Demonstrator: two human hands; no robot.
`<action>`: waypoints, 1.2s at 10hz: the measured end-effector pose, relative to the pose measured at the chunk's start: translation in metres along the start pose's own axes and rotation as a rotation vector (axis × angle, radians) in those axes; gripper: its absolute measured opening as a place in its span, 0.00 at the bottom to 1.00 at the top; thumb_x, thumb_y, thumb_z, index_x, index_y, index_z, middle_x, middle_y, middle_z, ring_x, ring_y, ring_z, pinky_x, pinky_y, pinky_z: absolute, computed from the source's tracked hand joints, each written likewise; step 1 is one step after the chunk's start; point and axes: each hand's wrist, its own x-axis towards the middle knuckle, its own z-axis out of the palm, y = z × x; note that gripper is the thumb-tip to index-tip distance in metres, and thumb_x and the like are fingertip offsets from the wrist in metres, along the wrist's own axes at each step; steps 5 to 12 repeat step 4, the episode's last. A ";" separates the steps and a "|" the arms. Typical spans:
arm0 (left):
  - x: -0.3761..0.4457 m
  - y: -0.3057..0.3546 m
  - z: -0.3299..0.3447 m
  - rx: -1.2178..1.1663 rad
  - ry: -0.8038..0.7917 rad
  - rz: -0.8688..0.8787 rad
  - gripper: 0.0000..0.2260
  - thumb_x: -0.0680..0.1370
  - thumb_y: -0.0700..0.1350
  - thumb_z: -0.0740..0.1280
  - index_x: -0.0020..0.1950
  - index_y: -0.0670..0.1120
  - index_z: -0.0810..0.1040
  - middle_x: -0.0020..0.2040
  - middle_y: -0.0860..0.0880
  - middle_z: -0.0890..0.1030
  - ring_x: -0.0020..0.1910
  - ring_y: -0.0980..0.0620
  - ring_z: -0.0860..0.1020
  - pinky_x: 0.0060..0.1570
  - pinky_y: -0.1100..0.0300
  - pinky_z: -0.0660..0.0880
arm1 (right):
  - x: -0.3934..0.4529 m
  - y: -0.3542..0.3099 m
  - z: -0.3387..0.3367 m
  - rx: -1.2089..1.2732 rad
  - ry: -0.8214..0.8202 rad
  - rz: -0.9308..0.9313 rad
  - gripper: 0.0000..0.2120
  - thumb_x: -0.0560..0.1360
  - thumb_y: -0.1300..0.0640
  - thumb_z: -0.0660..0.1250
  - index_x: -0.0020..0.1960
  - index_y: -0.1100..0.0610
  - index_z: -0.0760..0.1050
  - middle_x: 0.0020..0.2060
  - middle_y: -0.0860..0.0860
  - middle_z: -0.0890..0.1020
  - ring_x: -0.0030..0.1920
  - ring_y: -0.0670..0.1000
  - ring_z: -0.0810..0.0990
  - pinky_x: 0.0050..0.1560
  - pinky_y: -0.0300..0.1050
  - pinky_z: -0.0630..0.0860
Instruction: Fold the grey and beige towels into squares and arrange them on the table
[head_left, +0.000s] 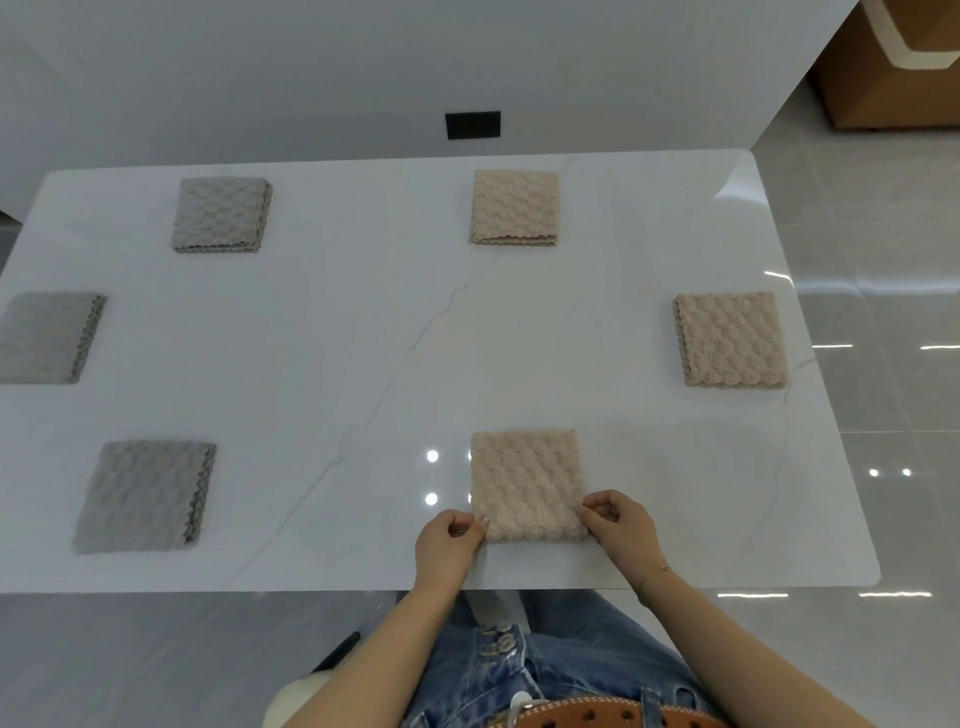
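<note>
Where frame crops it, left grey towel (44, 338) incomplete, hands (449, 540) pinching beige towel (527, 486)

Three grey towels (221, 214), three beige towels (527, 486), seemingly honeycomb-textured; white veined table (363, 338).

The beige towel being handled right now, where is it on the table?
In the head view, the beige towel lies folded at the table's near edge, right of centre, its near corners pinched by the left hand and right hand.

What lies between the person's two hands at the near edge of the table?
In the head view, the near beige towel, folded square, lies between the left hand and right hand; each pinches a near corner.
</note>
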 end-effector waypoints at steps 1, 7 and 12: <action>0.000 0.001 -0.001 -0.009 -0.004 -0.001 0.08 0.75 0.48 0.70 0.47 0.44 0.80 0.45 0.50 0.81 0.46 0.52 0.79 0.51 0.59 0.76 | -0.002 -0.001 0.000 0.000 -0.010 0.004 0.04 0.74 0.59 0.70 0.47 0.58 0.78 0.39 0.52 0.80 0.40 0.49 0.77 0.43 0.38 0.74; -0.007 0.010 -0.007 0.015 0.070 0.098 0.08 0.76 0.47 0.69 0.53 0.48 0.75 0.48 0.53 0.78 0.48 0.56 0.76 0.43 0.71 0.69 | -0.005 -0.015 -0.004 -0.065 0.037 -0.131 0.07 0.75 0.59 0.68 0.52 0.55 0.76 0.43 0.49 0.80 0.39 0.45 0.76 0.38 0.32 0.70; -0.007 0.010 -0.007 0.015 0.070 0.098 0.08 0.76 0.47 0.69 0.53 0.48 0.75 0.48 0.53 0.78 0.48 0.56 0.76 0.43 0.71 0.69 | -0.005 -0.015 -0.004 -0.065 0.037 -0.131 0.07 0.75 0.59 0.68 0.52 0.55 0.76 0.43 0.49 0.80 0.39 0.45 0.76 0.38 0.32 0.70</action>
